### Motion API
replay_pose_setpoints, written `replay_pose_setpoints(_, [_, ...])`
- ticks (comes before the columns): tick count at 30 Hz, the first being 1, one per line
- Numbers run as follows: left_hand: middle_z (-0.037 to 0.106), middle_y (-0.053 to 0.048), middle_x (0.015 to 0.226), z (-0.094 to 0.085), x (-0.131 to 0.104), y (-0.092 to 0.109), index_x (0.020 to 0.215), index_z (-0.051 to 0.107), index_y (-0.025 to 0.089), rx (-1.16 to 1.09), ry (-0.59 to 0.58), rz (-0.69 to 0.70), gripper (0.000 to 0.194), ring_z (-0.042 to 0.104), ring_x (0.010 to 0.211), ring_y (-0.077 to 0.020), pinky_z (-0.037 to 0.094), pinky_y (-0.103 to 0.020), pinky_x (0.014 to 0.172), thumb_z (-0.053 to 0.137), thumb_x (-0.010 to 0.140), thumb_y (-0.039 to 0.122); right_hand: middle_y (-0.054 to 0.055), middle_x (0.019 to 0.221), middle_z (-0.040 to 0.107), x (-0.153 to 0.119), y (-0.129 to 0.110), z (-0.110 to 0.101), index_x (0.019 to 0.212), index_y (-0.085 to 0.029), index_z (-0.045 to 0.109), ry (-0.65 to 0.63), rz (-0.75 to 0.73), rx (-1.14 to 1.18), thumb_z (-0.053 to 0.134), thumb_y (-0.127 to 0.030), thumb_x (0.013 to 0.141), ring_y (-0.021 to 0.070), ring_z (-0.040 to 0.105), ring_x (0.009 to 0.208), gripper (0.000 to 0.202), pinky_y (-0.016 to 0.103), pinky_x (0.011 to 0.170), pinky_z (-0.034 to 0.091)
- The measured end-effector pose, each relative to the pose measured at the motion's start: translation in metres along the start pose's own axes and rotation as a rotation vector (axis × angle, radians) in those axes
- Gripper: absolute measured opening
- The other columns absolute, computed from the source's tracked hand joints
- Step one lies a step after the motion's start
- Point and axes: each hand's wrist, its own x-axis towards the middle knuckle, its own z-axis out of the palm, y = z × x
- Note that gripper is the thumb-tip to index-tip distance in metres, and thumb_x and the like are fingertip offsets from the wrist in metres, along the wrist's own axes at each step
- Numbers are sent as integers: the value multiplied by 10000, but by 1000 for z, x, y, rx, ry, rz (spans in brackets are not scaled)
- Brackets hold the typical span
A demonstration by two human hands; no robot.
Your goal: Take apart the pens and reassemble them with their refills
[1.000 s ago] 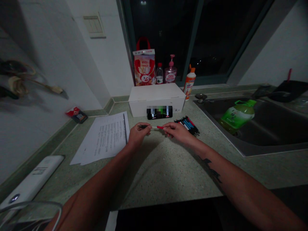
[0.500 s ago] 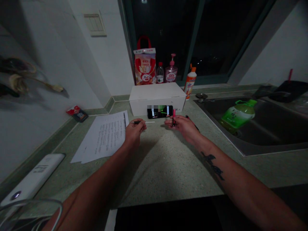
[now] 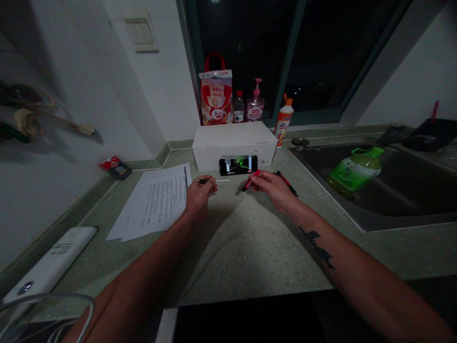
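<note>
My left hand (image 3: 200, 194) pinches a thin rod (image 3: 223, 180) with a black end, its pale tip pointing right. Across from it, my right hand (image 3: 274, 188) grips a short red and black piece (image 3: 251, 180), tilted with the black end down to the left. A phone (image 3: 238, 166) with a lit screen leans upright against a white box (image 3: 233, 138) behind both hands. Just beyond my right hand, a red and black pen-like item (image 3: 286, 184) lies on the counter (image 3: 246, 252). Printed sheets (image 3: 153, 202) lie beside my left hand.
At the right, a green bottle (image 3: 356, 169) lies in the sink (image 3: 403, 190). A red bag (image 3: 216, 99) and several bottles stand behind the box. A white device (image 3: 52, 262) with cables lies at the left. A small red and black packet (image 3: 116, 167) rests by the wall.
The red and black piece in my right hand has turned from upright to tilted, its black end now lower left. My left hand has barely moved. The view has shifted slightly.
</note>
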Motion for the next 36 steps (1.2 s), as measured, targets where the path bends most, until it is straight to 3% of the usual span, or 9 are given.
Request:
replay_pose_setpoints(3, [614,25,667,0,0,-1,823,617,137,2,-4,-5,311,591,610,-92,502,-236,626,820,598,205,58,871,711,1,4,-2,884,-192,694,-69,52,-144,708,-483,785,162,626,745,307,279,623,450])
replay_pose_setpoints(7, [619,25,665,1,0,-1,829,620,141,4,-2,-17,297,591,603,-91,507,-234,623,807,605,200,26,687,638,3,15,-4,736,-160,674,-124,93,-425,747,-468,711,130,520,590,318,261,530,355])
replay_pose_setpoints(11, [620,28,661,1,0,-1,832,622,143,13,-8,-14,302,591,600,-89,506,-228,623,809,603,205,-10,636,588,3,18,-5,763,-160,671,-163,144,-414,717,-520,715,109,459,542,366,252,509,308])
replay_pose_setpoints(14, [622,24,658,1,0,-2,826,622,142,19,8,-17,284,592,593,-93,505,-232,615,800,613,201,-21,596,558,3,15,-6,715,-165,651,-123,126,-424,749,-527,683,105,446,533,376,249,496,289])
replay_pose_setpoints(17, [625,19,661,1,0,-2,827,623,138,21,7,-6,275,592,593,-94,504,-237,615,796,621,194,-36,555,523,2,8,-6,737,-178,644,-101,147,-303,707,-549,740,99,420,496,376,247,466,277])
replay_pose_setpoints(23, [632,17,669,1,-3,-1,832,624,140,26,4,-23,268,600,608,-99,510,-243,626,794,629,185,65,928,713,-3,-7,-1,864,-178,661,-82,157,-5,733,-465,753,86,515,542,316,233,443,334])
replay_pose_setpoints(27, [631,17,671,2,-4,0,832,621,138,24,5,-26,261,599,603,-97,507,-238,621,788,634,177,54,846,708,-2,-6,-2,834,-183,651,-71,175,-13,719,-450,769,94,533,537,283,228,444,359])
replay_pose_setpoints(32, [626,19,670,2,-3,0,832,614,140,29,2,-33,276,600,598,-97,508,-239,620,797,630,187,54,851,714,2,0,-4,857,-190,665,-11,68,-265,728,-392,763,99,527,522,231,235,432,372])
replay_pose_setpoints(36, [628,16,677,2,-3,-1,835,614,142,36,1,-25,287,602,601,-100,510,-243,623,802,624,194,54,890,723,1,-2,-3,899,-201,669,24,-5,-240,735,-444,754,91,499,486,290,247,424,384])
